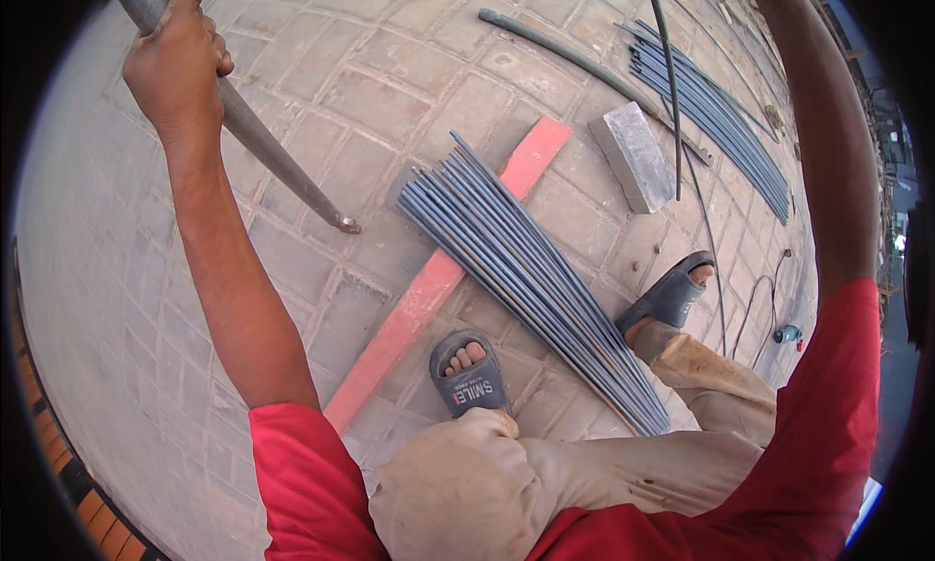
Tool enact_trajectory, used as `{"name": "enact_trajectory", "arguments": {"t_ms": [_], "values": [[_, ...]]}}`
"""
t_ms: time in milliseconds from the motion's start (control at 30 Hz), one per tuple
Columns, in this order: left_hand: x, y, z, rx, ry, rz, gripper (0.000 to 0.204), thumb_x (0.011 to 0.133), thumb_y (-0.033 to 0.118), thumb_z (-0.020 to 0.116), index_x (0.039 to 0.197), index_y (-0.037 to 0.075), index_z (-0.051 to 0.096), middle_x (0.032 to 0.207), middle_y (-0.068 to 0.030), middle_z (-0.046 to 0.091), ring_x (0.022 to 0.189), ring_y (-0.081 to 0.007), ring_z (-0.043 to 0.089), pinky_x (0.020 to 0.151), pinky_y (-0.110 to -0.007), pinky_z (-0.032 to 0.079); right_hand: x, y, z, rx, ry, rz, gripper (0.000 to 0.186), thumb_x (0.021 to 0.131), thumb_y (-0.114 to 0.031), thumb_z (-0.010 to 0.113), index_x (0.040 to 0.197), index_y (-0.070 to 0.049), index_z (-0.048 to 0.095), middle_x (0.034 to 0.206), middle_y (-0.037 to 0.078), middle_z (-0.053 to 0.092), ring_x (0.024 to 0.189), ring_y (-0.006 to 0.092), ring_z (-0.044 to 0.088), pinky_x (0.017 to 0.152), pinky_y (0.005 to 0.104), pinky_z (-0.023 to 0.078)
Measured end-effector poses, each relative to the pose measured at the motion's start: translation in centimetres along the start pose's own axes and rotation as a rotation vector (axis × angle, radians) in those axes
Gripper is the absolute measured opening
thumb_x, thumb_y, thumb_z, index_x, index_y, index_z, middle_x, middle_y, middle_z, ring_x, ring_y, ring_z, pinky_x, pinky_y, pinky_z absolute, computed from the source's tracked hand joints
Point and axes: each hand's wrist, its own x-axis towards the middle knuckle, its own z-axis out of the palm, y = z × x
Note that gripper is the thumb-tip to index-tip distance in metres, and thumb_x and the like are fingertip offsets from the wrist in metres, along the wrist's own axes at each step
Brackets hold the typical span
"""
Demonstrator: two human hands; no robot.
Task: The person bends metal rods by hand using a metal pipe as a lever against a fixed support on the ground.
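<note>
the left hand (175,69) is closed around a grey metal pipe (263,147) – its lower end rests on the paved ground (117,298). the right arm (828,142) goes up out of view, so its hand cannot be seen. a bundle of steel rods (516,259) lies across a red plank (438,279), between the sandalled feet – a grey block (633,157) is near.

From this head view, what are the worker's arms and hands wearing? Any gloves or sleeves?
Both arms come out of short red sleeves, the left sleeve at the lower edge and the right sleeve on the right side. Below the sleeves the forearms are bare. The left hand has no glove, watch or ring that shows. The right hand lies outside the picture, so whether it is gloved cannot be told.
</note>
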Motion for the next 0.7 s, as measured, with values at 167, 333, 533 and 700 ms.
{"name": "enact_trajectory", "arguments": {"t_ms": [167, 333, 533, 700], "values": [[-2.5, 2.1, 1.8, 0.03, -0.003, 0.075, 0.033, 0.086, 0.024, 0.071, 0.062, 0.01, 0.052, 0.049, 0.0044, 0.037, 0.038, -0.0068, 0.034, 0.038, -0.025, 0.029, -6.2, 5.9, 15.4, 0.092, -0.259, -0.089, 0.036, 0.104, -0.031, 0.04, 0.097, 0.0, 0.056, 0.071, 0.015, 0.06, 0.066, 0.0242, 0.061, 0.069, 0.0422, 0.048], [-0.9, 1.3, -0.5, 0.106, 0.008, 0.157, 0.04, 0.089, 0.037, 0.067, 0.064, 0.013, 0.047, 0.047, 0.0064, 0.036, 0.032, -0.0057, 0.033, 0.03, -0.024, 0.027, -13.1, 1.6, 19.5, 0.104, -0.812, 0.145, 0.031, 0.098, -0.024, 0.049, 0.107, 0.004, 0.056, 0.095, 0.026, 0.066, 0.096, 0.0406, 0.063, 0.082, 0.0492, 0.048], [-2.3, 2.2, -2.1, -0.032, 0.052, 0.032, 0.02, 0.085, 0.017, 0.072, 0.073, 0.003, 0.063, 0.054, 0.0027, 0.034, 0.046, -0.0081, 0.034, 0.048, -0.026, 0.034, -22.2, -0.8, 22.2, 0.325, -0.539, 0.252, 0.023, 0.093, -0.023, 0.057, 0.098, -0.001, 0.054, 0.094, 0.02, 0.065, 0.089, 0.0395, 0.064, 0.075, 0.0497, 0.049], [-3.8, 1.4, -4.1, -0.032, 0.077, 0.021, 0.024, 0.085, 0.018, 0.072, 0.071, 0.007, 0.057, 0.056, 0.0029, 0.035, 0.047, -0.0089, 0.035, 0.048, -0.027, 0.035, -31.6, -12.1, 19.0, 0.68, -0.656, -0.053, 0.028, 0.092, -0.03, 0.06, 0.097, -0.003, 0.054, 0.087, 0.017, 0.062, 0.082, 0.0369, 0.064, 0.07, 0.0456, 0.052]]}}
